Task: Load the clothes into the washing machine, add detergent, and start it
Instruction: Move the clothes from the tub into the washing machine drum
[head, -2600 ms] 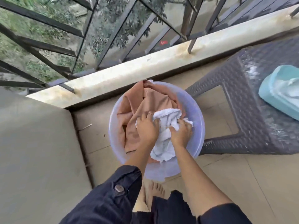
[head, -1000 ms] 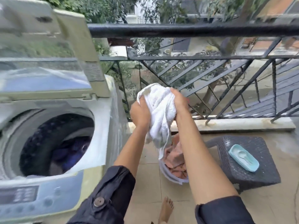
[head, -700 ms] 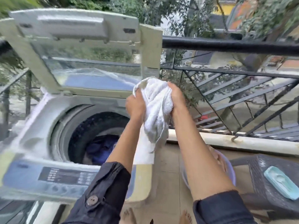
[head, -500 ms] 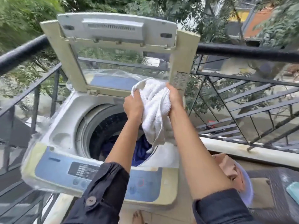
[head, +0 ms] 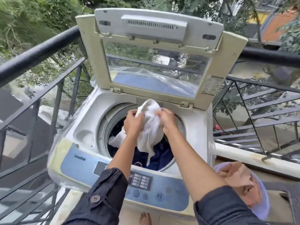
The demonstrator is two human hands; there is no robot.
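A top-loading washing machine (head: 196, 127) stands before me with its lid (head: 155, 46) raised upright. Dark blue clothes (head: 160, 157) lie inside the drum. Over the drum mouth my left hand (head: 133, 123) and my right hand (head: 167, 120) both grip a white towel (head: 151, 127), whose lower end hangs down into the opening. The blue control panel (head: 146, 184) with its buttons runs along the machine's front edge. At the lower right, a pale purple basin (head: 266, 207) on the floor holds a peach cloth (head: 238, 177).
A black metal balcony railing (head: 40, 51) runs behind and to the left of the machine, and more railing bars (head: 259, 111) fill the right. A dark wicker stool edge (head: 293, 200) shows at the far right. My bare foot (head: 145, 219) is at the machine's base.
Both hands lifted the white towel out of the basin, carried it left, and have lowered it to the drum mouth. My view turned from the floor to the machine.
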